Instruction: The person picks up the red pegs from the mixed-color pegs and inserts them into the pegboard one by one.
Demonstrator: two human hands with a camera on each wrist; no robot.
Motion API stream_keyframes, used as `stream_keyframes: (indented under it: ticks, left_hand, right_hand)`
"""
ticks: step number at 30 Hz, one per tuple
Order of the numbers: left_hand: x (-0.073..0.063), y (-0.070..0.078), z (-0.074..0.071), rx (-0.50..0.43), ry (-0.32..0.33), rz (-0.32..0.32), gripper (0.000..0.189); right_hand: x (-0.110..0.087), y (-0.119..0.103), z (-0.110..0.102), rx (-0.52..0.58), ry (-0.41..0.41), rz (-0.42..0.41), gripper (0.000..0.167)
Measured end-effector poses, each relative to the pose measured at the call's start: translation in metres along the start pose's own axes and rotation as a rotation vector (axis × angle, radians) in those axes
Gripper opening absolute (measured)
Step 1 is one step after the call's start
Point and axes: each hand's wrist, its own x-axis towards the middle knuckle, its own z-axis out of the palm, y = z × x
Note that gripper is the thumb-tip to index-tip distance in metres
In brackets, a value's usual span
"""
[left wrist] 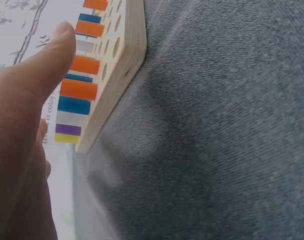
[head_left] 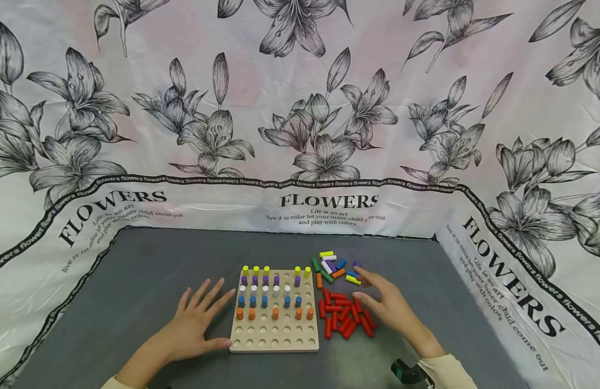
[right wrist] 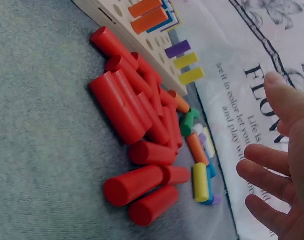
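Flanking the wooden board (head_left: 274, 349), left hand (head_left: 190, 328) had fingers spread, thumb at near-left corner, contact unclear. Right hand (head_left: 388, 303) was beside loose red pegs (head_left: 349, 330), right of board, thumb and fingers apart. Upright pegs (head_left: 275, 313) part-filled five rows.

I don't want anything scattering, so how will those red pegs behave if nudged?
The red pegs would probably roll, being round cylinders on their sides. They look stiff, with straight, even edges. Pushing one likely shifts others, since many touch.

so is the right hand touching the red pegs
Apart; the right wrist view shows a plain gap between the right hand and the red pegs, printed fabric visible between.
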Motion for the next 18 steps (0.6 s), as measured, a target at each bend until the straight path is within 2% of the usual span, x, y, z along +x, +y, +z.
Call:
stream_keyframes:
  ticks: [6,10,15,18]
  left_hand:
    - [-0.002,0.0,0.003,-0.059,-0.026,-0.005,0.096]
    - [-0.002,-0.005,0.009,-0.105,-0.032,-0.008,0.094]
    - [0.0,-0.016,0.027,-0.143,-0.008,0.009,0.092]
    - [0.001,-0.019,0.034,-0.146,-0.014,0.002,0.092]
  right_hand:
    - [-0.003,0.012,0.007,0.058,0.047,0.095,0.053]
    - [-0.004,0.02,0.012,0.094,0.068,0.168,0.048]
    - [-0.005,0.028,0.018,0.139,0.042,0.28,0.044]
    - [-0.005,0.03,0.021,0.159,0.011,0.308,0.042]
